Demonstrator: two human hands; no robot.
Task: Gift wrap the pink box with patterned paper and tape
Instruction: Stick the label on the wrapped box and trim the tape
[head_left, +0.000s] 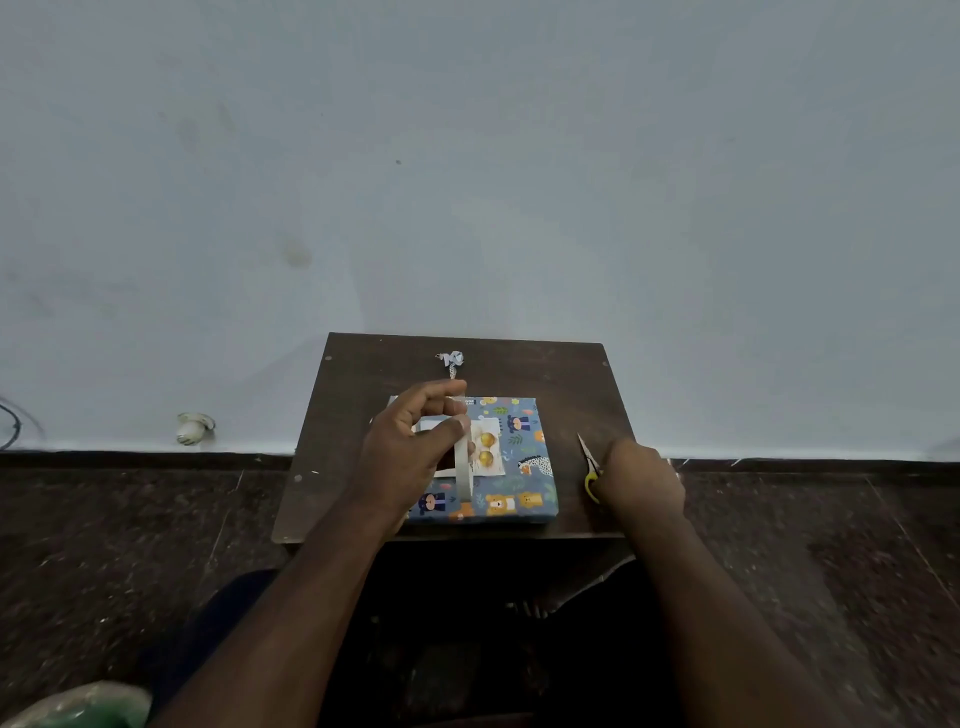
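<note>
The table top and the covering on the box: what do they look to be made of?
The table top looks like dark brown wood or laminate board, matte, with small pale fasteners at its corners; which of the two I cannot tell. The covering on the box looks like thin printed paper, blue with cartoon animals, creased sharply along its edges, with a slight sheen.

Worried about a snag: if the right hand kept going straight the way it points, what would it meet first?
The right hand already grips the scissors; beyond their tip lies only bare table, though depth is unclear.
</note>
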